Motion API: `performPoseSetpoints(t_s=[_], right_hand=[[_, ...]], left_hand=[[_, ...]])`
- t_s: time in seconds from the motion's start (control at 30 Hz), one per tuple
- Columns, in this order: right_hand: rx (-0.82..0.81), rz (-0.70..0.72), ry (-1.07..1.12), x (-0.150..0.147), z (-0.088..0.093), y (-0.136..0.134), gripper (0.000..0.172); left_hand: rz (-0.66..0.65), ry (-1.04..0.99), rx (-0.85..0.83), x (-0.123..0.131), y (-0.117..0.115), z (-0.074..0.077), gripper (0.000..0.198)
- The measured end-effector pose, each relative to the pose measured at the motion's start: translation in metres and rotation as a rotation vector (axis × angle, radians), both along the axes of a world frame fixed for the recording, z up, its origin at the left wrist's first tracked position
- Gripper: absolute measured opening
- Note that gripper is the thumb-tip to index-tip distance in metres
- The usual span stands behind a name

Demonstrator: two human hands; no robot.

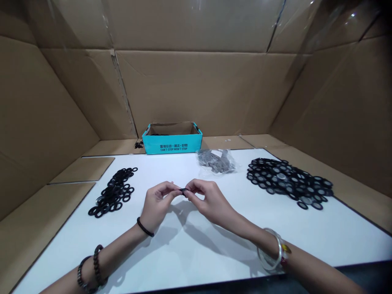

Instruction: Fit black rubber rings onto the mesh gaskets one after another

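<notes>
Two grips met at the fingertips: the left grip [157, 203] and right grip [212, 200] were clamped on a small black ring [183, 191], midway between them, its axis hidden by the fingers. A heap of black rings [113, 192] lay left on the white desk [352, 241], and a broader heap of grey-centred black rings [288, 181] lay right. Beyond stood a plastic bag of grey discs [216, 160] and a teal cardboard box [171, 141] holding dark pieces [159, 134].

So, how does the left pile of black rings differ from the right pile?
The left pile has open black rings; the right pile has grey centres in many rings. The right pile is also larger and wider than the left pile. Both are black rings on the white table.
</notes>
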State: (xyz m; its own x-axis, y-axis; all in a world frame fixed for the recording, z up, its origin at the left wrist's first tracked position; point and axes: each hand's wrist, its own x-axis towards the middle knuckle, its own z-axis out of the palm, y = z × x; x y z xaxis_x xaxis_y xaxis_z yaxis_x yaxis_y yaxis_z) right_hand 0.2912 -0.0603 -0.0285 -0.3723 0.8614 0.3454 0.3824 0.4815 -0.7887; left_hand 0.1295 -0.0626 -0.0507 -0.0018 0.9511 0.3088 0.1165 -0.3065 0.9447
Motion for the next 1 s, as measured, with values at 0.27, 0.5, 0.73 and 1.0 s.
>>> performPoseSetpoints(t_s=[0.27, 0.5, 0.73, 1.0], right_hand=[[-0.407, 0.078, 0.24, 0.006, -0.009, 0.012, 0.017], [-0.535, 0.21, 0.391, 0.006, -0.02, 0.023, 0.032], [-0.423, 0.27, 0.301, 0.006, -0.027, 0.019, 0.032], [-0.301, 0.174, 0.247, 0.001, -0.037, 0.012, 0.031]], left_hand=[[-0.164, -0.063, -0.299, 0.001, 0.005, 0.0, 0.015], [-0.315, -0.094, -0.322, 0.003, 0.003, 0.003, 0.024], [-0.27, 0.086, -0.253, 0.006, 0.005, 0.0, 0.022], [-0.266, 0.411, -0.249, -0.003, 0.007, -0.004, 0.023]])
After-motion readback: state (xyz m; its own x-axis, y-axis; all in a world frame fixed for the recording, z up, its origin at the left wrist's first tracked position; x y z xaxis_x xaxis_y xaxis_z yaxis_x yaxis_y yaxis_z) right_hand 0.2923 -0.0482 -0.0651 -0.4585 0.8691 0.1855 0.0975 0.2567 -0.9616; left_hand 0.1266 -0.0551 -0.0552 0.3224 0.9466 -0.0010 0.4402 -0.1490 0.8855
